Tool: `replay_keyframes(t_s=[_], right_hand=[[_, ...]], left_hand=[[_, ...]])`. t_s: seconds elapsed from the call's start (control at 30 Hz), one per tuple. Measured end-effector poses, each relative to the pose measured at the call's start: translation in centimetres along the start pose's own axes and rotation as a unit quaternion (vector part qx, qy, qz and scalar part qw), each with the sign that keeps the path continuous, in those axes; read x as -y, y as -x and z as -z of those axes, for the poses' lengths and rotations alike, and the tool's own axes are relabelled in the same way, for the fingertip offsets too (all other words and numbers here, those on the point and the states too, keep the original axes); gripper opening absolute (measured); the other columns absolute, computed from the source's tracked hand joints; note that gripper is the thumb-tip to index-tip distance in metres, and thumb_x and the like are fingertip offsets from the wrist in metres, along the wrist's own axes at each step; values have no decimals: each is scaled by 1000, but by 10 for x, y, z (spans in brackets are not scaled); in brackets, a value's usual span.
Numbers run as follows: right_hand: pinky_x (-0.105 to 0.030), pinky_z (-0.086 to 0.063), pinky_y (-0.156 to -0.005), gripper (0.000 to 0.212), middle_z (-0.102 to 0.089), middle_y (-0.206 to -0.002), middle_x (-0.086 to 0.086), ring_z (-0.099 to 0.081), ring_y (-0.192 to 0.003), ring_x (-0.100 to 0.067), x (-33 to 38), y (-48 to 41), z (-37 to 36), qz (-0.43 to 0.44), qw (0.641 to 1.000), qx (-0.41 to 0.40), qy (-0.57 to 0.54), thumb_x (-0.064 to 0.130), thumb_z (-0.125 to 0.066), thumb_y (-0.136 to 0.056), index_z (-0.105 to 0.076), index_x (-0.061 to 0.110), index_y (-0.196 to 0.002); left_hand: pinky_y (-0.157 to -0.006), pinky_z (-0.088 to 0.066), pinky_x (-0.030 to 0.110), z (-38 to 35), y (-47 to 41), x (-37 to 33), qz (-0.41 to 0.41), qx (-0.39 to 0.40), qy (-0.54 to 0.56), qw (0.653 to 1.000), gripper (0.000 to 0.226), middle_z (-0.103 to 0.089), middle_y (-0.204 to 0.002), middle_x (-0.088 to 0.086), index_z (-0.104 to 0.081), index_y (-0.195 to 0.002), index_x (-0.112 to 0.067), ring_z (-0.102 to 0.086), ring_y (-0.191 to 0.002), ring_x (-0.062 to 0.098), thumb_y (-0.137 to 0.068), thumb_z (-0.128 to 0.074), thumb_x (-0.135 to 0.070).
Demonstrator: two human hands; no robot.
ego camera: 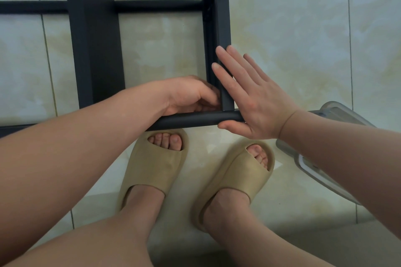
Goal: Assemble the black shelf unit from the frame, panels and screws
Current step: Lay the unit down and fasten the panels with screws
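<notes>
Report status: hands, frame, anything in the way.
Left hand curled inside frame corner, grip unclear. Right hand flat, bracing upright. Plastic container beside right forearm, clear of the joint.

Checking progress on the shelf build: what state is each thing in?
Black frame: lying on the tile floor.
Black panel: sits in the frame.
Left hand: fingers curled at the inner corner; grip hidden.
Right hand: flat, fingers straight, against the frame's corner.
Clear container: on the floor, partly hidden.

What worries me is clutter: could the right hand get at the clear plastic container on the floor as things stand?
Probably yes: the right hand lies flat against the black frame, holding nothing, and the clear plastic container sits right beneath its forearm.
</notes>
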State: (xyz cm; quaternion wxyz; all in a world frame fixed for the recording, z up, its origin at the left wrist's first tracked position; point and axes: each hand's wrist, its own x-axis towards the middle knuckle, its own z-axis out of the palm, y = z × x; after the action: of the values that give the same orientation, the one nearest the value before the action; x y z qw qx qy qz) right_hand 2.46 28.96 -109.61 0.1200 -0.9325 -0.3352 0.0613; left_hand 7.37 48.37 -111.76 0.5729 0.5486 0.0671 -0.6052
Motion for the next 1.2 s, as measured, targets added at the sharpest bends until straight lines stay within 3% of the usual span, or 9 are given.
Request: replay_keyframes(t_s=[0.07, 0.17, 0.27, 0.4, 0.6, 0.77, 1.0, 1.07, 1.2], right_hand=[[-58, -19, -121, 95, -13, -164, -27, -9, -154, -41, 0, 0, 0, 0, 1000, 1, 0, 68, -37, -96, -23, -5, -156], [-58, -20, -121, 95, -13, -164, -27, -9, -154, -41, 0, 0, 0, 0, 1000, -2, -4, 68, -34, -96, -23, -5, -156], [-59, -20, -121, 95, -14, -164, -27, -9, -154, -41, 0, 0, 0, 1, 1000, -5, -2, 68, -33, -96, -23, -4, -156], [-59, -20, -121, 95, -14, -164, -27, -10, -154, -41, 0, 0, -1, 1, 1000, -5, -3, 68, -34, -96, -23, -5, -156], [-59, -20, -121, 95, -13, -164, -27, -9, -154, -41, -1, 0, -1, 0, 1000, -5, -4, 69, -34, -96, -23, -4, -156], [-58, -19, -121, 95, -13, -164, -26, -8, -154, -40, -1, 0, -2, -1, 1000, -4, -2, 68, -37, -95, -23, -4, -156], [-58, -19, -121, 95, -13, -164, -27, -9, -154, -40, -1, 0, -2, 0, 1000, -6, -5, 69, -34, -96, -23, -4, -156], [-58, -19, -121, 95, -13, -164, -26, -8, -154, -40, -1, 1, -2, 0, 1000, -5, -4, 69, -34, -96, -23, -4, -156], [-59, -20, -121, 95, -13, -164, -27, -9, -154, -40, -1, 0, -2, 0, 1000, -6, -5, 69, -34, -96, -23, -4, -156]], left_hand=[[-71, -54, 31, 0, 0, 1, 4, 15, 7, 1000, 19, -72, -82, 11, -71, -92, -3, -69, -75, 21, -87, -53, 1], [-75, -54, 32, -1, -1, 1, 5, 10, -32, 999, 18, -73, -89, 11, -70, -104, -1, -69, -81, 22, -93, -56, -6], [-72, -52, 32, -1, 0, 0, 9, 0, -49, 999, 11, -72, -79, 9, -70, -90, -7, -69, -73, 20, -91, -59, -6], [-70, -53, 30, 2, -1, 2, -2, 21, 6, 1000, 25, -69, -76, 8, -70, -78, -11, -68, -71, 19, -89, -53, 5], [-80, -54, 36, 3, -3, 4, -10, 23, 30, 999, 18, -71, -94, 15, -67, -100, -6, -70, -85, 24, -87, -57, -1], [-70, -54, 30, 3, -4, 5, -1, 4, -4, 1000, 11, -71, -82, 12, -68, -90, -7, -70, -75, 22, -87, -60, 1], [-89, -52, 41, 2, -3, 3, -13, 31, 43, 999, 20, -69, -95, 15, -67, -102, -2, -68, -88, 25, -90, -51, 3], [-83, -55, 37, 1, -3, 3, -9, 21, 12, 1000, 23, -70, -96, 15, -67, -110, 3, -69, -88, 24, -92, -55, -2], [-67, -55, 29, 0, -3, 2, -1, 1, 9, 1000, 14, -71, -81, 10, -70, -92, -5, -69, -75, 21, -89, -58, 3]])
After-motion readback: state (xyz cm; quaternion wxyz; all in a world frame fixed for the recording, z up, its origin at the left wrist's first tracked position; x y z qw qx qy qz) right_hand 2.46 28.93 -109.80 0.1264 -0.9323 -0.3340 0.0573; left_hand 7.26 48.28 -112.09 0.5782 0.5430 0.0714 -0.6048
